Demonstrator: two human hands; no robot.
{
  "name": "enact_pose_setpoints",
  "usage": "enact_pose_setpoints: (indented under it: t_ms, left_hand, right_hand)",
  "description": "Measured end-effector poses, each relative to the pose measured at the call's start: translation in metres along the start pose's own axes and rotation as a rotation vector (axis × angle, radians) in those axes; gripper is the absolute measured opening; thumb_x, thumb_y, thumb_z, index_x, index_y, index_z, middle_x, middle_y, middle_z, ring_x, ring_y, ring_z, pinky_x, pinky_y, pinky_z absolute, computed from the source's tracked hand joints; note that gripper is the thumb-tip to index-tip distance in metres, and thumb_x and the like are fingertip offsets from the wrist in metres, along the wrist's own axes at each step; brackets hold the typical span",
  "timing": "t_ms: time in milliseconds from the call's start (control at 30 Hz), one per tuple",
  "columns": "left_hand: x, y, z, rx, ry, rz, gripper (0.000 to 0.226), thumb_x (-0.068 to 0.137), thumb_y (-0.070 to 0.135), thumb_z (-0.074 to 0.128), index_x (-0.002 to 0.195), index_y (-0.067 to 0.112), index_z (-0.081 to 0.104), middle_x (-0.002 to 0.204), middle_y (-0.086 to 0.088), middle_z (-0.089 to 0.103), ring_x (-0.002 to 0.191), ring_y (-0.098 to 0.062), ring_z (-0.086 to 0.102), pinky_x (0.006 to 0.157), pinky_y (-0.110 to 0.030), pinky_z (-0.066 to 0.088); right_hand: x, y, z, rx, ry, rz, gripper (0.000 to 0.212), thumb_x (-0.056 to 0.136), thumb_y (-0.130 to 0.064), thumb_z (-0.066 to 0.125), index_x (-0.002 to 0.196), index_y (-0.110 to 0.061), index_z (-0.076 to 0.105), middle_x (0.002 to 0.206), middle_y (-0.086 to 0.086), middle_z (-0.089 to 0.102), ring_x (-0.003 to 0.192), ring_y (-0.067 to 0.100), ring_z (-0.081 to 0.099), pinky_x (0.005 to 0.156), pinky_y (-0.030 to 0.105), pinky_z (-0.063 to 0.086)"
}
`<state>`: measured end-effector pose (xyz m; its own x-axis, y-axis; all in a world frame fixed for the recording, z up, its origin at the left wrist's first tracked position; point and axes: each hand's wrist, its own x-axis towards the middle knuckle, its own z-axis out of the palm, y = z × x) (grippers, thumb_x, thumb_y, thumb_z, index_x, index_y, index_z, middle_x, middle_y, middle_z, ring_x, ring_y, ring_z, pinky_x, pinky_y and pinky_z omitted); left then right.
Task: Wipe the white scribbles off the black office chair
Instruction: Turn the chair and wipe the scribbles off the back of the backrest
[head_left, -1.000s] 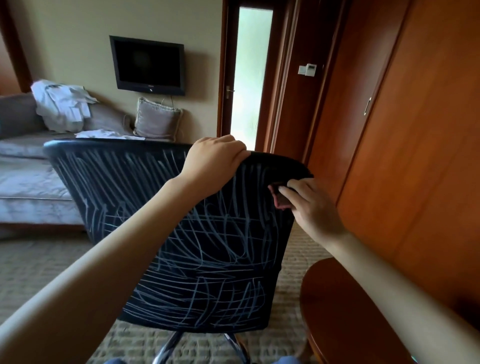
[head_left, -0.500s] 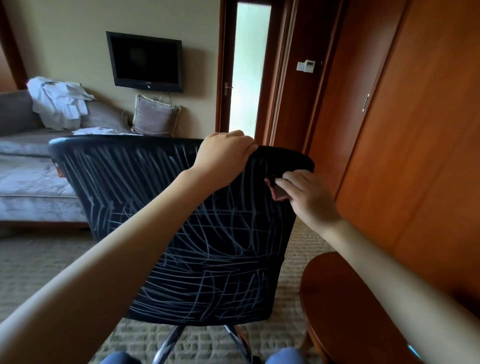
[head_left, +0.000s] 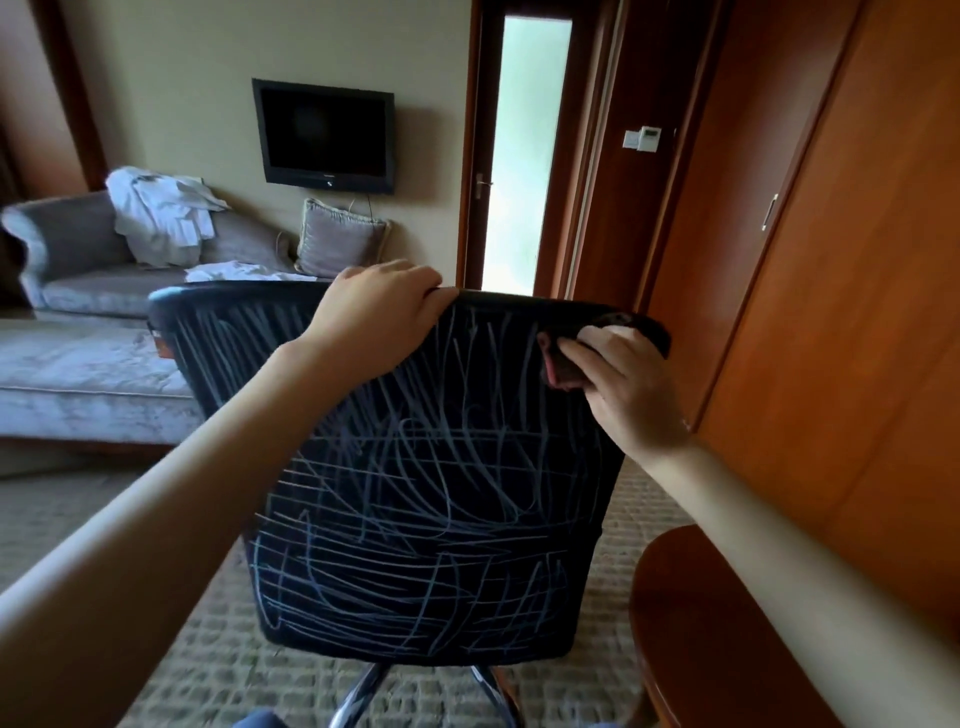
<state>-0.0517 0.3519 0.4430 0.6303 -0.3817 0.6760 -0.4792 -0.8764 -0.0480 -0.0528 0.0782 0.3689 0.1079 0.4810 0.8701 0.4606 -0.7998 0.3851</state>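
head view: the chair (head_left: 415, 493) stands straight in front of you with the rear of its backrest facing you and the seat pointing away toward the sofa (head_left: 78, 291). the backrest's long axis is upright. your left hand (head_left: 374, 317) grips the top rim near the middle, fingers curled over it. your right hand (head_left: 623, 384) is at the top right corner, fingers curled round a small cloth (head_left: 597, 332) and pressing it to the fabric. the scribbles (head_left: 415, 519) cover nearly the whole back, so almost all the wiping remains. they lie below and left of the right hand, the nearer one, so the stroke likely runs down and inward.
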Motion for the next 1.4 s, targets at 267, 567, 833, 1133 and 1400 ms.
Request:
enact_pose_setpoints:
  t_ms: [267,567,833,1133,1400]
  left_hand:
    - [0.001,0.006,0.0,-0.005,-0.038,-0.051,0.052,0.097,0.052,0.027,0.079,0.014,0.057,0.077,0.001,0.06,0.069,-0.018,0.047,0.073,-0.03,0.028]
    - [0.005,0.008,0.008,-0.027,0.001,-0.049,0.044,0.098,0.049,0.026,0.077,0.02,0.051,0.084,0.003,0.064,0.08,-0.02,0.057,0.084,-0.034,0.035]
    - [0.003,0.012,0.012,-0.022,0.044,-0.044,0.045,0.095,0.051,0.021,0.073,0.023,0.049,0.078,0.006,0.062,0.078,-0.019,0.059,0.086,-0.034,0.037]
    - [0.004,0.017,0.013,-0.007,0.063,-0.043,0.04,0.098,0.046,0.027,0.072,0.022,0.045,0.074,0.005,0.057,0.078,-0.023,0.059,0.078,-0.032,0.031]
    - [0.006,0.012,-0.003,-0.057,-0.065,-0.076,0.046,0.098,0.047,0.022,0.088,0.019,0.056,0.093,0.003,0.062,0.087,-0.02,0.058,0.076,-0.033,0.033]
  right_hand:
    - [0.003,0.006,-0.013,-0.002,-0.048,-0.058,0.016,0.09,0.003,0.057,0.101,0.002,0.07,0.097,0.015,0.068,0.092,0.027,0.054,0.081,0.037,0.046]
    - [-0.01,-0.009,0.013,0.026,0.001,0.083,0.023,0.076,0.013,0.067,0.096,0.002,0.071,0.097,0.016,0.067,0.092,0.026,0.053,0.084,0.036,0.047]
    - [0.027,-0.02,-0.003,0.115,0.125,0.06,0.021,0.095,0.0,0.05,0.104,-0.001,0.069,0.098,0.015,0.067,0.093,0.027,0.056,0.086,0.036,0.049]
    - [-0.008,-0.03,0.023,0.041,0.003,-0.01,0.017,0.092,-0.003,0.055,0.097,-0.005,0.07,0.095,0.008,0.067,0.088,0.022,0.055,0.075,0.037,0.049]
    - [0.034,-0.041,0.027,0.057,0.08,0.035,0.02,0.082,0.003,0.066,0.1,-0.004,0.068,0.1,0.011,0.065,0.088,0.025,0.055,0.075,0.037,0.047]
